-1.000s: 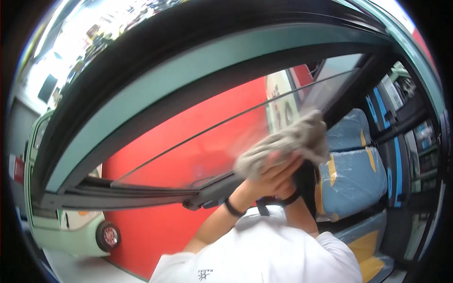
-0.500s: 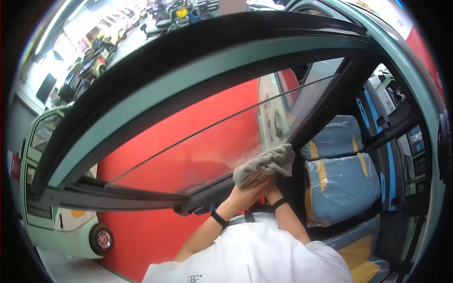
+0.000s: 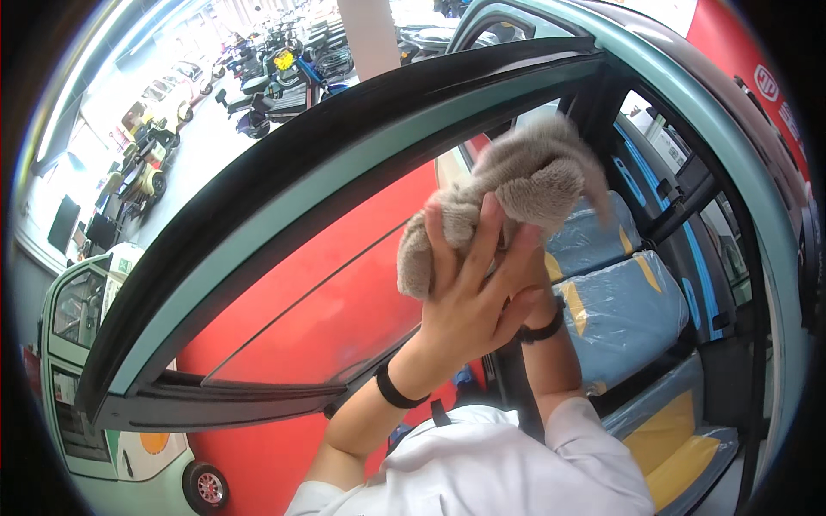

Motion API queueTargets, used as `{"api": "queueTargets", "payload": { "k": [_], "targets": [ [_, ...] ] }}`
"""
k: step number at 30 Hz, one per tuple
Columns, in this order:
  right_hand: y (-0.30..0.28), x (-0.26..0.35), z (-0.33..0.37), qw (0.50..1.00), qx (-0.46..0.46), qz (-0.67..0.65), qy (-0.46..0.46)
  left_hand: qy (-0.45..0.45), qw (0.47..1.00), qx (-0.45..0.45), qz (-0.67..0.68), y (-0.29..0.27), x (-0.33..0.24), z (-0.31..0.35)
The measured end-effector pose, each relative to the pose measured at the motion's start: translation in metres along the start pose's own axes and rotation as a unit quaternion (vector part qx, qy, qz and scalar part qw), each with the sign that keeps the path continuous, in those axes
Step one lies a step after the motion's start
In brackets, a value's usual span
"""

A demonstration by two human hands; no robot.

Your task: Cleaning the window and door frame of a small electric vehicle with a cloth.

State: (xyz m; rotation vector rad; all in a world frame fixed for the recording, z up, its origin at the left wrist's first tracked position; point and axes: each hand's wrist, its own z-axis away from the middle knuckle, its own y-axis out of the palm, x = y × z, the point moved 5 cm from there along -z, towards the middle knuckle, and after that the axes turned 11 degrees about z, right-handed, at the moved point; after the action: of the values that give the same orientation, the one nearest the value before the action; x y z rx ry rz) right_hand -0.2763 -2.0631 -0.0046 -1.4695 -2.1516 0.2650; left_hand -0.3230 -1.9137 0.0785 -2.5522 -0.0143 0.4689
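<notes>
A folded grey-beige cloth [image 3: 533, 185], slightly blurred at its edges, is held up in front of the car door's window glass [image 3: 344, 284]. My left hand [image 3: 469, 301] presses against the cloth, its fingers stretched up over the near side and gripping it. Behind it, my right hand [image 3: 535, 297] also holds the cloth from the lower right, with most of its fingers hidden. A thin dark line crosses the glass. Around the glass runs the light green and black door frame [image 3: 301, 155], the door standing open.
Right of my hands are blue-and-yellow seats [image 3: 619, 301] under clear plastic. A red surface [image 3: 258, 464] lies beyond the door. At left stands another light green vehicle [image 3: 138, 447]. Several scooters [image 3: 275, 86] are parked in the background, near a pillar [image 3: 368, 34].
Both hands have lifted the cloth up from the glass's lower edge, nearer to me. My left hand's fingers have spread out over it. The whole view has shifted a little.
</notes>
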Motion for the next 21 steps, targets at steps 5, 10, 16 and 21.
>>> {"api": "queueTargets", "payload": {
  "k": [5,10,16,21],
  "targets": [
    [0.028,-0.006,-0.021,1.000,0.011,-0.001,0.021,0.022,0.999,0.001,-0.038,-0.007,-0.002,-0.026],
    [0.034,0.041,0.013,0.999,0.024,-0.018,0.026,-0.001,0.995,0.087,-0.042,0.033,0.023,0.038],
    [0.036,0.111,0.060,0.998,0.032,-0.030,0.041,-0.094,0.973,0.211,-0.008,0.078,0.080,0.204],
    [0.029,0.123,0.077,0.998,0.010,-0.043,0.050,-0.176,0.935,0.305,-0.050,0.075,0.097,0.293]
  ]
}}
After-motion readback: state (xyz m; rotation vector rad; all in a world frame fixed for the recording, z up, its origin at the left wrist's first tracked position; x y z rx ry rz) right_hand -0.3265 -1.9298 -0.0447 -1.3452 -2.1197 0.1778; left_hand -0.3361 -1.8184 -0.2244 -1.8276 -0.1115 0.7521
